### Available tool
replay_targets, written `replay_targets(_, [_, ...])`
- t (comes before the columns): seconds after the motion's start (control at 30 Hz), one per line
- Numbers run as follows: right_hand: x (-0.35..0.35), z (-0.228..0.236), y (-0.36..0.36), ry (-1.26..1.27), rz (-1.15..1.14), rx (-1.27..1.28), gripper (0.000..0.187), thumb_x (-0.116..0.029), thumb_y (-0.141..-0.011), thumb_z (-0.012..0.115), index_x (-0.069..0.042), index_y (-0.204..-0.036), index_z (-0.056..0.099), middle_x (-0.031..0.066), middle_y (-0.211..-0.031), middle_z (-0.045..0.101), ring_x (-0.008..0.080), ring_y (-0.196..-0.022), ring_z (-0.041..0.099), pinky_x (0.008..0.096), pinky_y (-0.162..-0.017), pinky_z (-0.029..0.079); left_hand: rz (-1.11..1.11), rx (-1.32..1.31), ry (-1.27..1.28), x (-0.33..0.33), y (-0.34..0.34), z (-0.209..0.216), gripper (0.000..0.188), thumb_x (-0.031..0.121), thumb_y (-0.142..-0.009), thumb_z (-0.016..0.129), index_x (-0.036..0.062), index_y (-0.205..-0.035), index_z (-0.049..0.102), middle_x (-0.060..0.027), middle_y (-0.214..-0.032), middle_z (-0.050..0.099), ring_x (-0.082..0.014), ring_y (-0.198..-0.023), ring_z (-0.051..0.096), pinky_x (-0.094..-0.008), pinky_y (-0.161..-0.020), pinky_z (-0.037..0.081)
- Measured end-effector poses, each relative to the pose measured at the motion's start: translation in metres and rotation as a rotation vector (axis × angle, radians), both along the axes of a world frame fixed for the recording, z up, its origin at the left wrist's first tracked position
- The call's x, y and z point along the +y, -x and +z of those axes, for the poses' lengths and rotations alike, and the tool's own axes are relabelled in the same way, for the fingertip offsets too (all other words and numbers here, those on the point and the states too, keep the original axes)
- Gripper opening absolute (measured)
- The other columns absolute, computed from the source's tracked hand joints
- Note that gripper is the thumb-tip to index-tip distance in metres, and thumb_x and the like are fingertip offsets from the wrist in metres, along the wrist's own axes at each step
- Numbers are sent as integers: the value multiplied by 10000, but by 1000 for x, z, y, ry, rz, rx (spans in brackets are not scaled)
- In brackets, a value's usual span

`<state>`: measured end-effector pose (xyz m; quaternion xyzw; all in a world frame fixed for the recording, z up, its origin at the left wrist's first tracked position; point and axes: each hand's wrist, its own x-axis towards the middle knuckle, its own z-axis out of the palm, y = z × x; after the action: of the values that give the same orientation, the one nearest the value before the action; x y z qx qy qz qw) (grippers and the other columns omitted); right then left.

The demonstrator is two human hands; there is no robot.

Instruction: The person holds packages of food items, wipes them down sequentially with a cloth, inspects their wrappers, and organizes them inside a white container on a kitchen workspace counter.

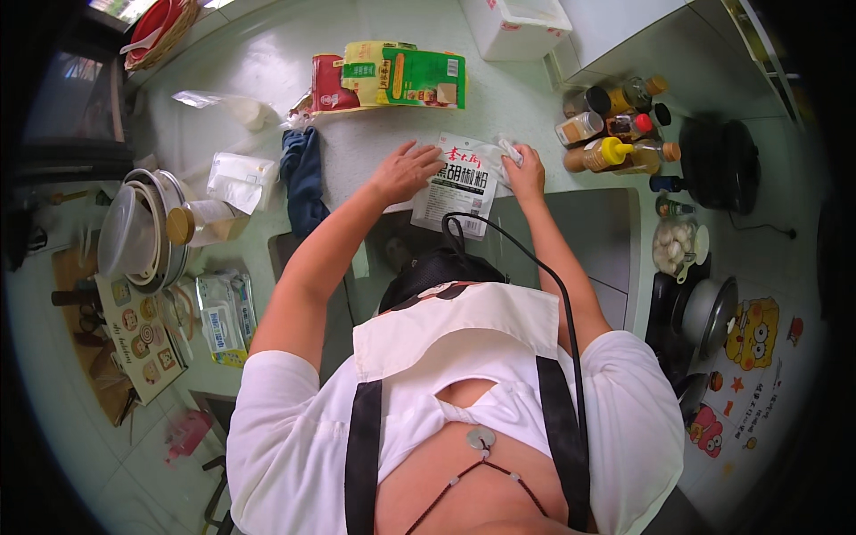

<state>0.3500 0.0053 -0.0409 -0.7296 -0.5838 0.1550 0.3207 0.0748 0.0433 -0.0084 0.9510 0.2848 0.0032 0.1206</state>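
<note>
A white pouch (452, 198) with red and black print lies flat at the near edge of the pale worktop, its lower end by the dark opening of the counter. My left hand (408, 172) rests with its fingers stretched out, the tips against the pouch's left edge. My right hand (525, 172) is closed around a crumpled white wipe (510, 150) at the pouch's upper right edge. Whether it is paper or cloth I cannot tell. Behind the pouch lie several flat food packets, a red packet (332, 85), a yellow packet (366, 75) and a green packet (426, 78).
A dark blue cloth (303, 178) and a clear plastic bag (234, 108) lie to the left, near a lidded jar (203, 223) and stacked bowls (160, 201). Seasoning bottles (615, 153) crowd the right, beside a black pan (724, 166). A white box (517, 28) stands at the back.
</note>
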Motion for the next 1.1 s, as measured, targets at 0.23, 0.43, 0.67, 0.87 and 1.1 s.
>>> replay_targets(0.23, [3,0,-2,-2,-54,30,280,-201,-722,693,-62,-941,589,142,-930,596,328,-852,583,395,-737,469,102,12,-235,-24,9,-13,551,334,-794,586,47,-1249,466,-88,-1360,412,-199,-1296,326,-433,-1096,197])
replay_targets(0.43, [3,30,27,-70,129,-18,262,-185,-735,683,-93,-959,584,108,-958,578,325,-852,584,399,-727,477,589,13,-208,-53,8,-11,424,396,-754,643,57,-983,530,-106,-960,524,-263,-967,493,-495,-1020,276])
replay_targets(0.67, [-10,39,76,-70,635,-137,264,-77,-707,658,-148,-953,597,57,-954,570,285,-878,591,380,-721,502,512,-262,-246,-67,21,-14,367,255,-793,619,25,-1068,541,-150,-1089,546,-306,-1071,507,-461,-1023,295])
replay_targets(0.87, [6,35,54,-28,676,-203,234,-31,-708,607,-152,-907,629,49,-963,580,272,-896,590,371,-736,501,565,-352,-131,-72,35,-30,407,157,-793,592,4,-1163,520,-155,-1214,521,-304,-1171,475,-382,-965,391])
replay_targets(1.1, [27,40,67,-21,483,-236,260,-42,-711,597,-142,-948,633,66,-962,583,282,-886,589,388,-744,493,602,-408,-59,-82,32,-26,359,90,-754,584,11,-1104,570,-109,-1189,546,-279,-1075,516,-368,-863,444])
